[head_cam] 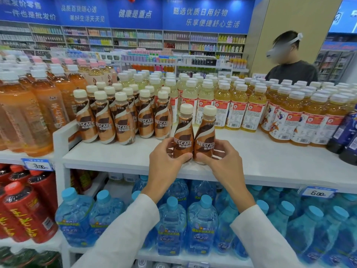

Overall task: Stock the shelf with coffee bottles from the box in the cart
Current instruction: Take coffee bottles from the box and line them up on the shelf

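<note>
Two brown Nescafe coffee bottles with cream caps stand side by side near the front edge of the white top shelf (251, 163). My left hand (164, 161) grips the left bottle (183, 132) low on its body. My right hand (222, 157) grips the right bottle (205, 134) the same way. The two bottles touch at the base. Behind and to the left stands a block of several shelved coffee bottles (123, 117), labels facing front. The box and the cart are out of view.
Yellow drink bottles (251, 105) fill the shelf to the right, orange tea bottles (38, 105) the left. Dark blue bottles (347, 132) stand at the far right. Blue water jugs (201, 225) sit on the shelf below. A person (289, 70) stands behind the shelf.
</note>
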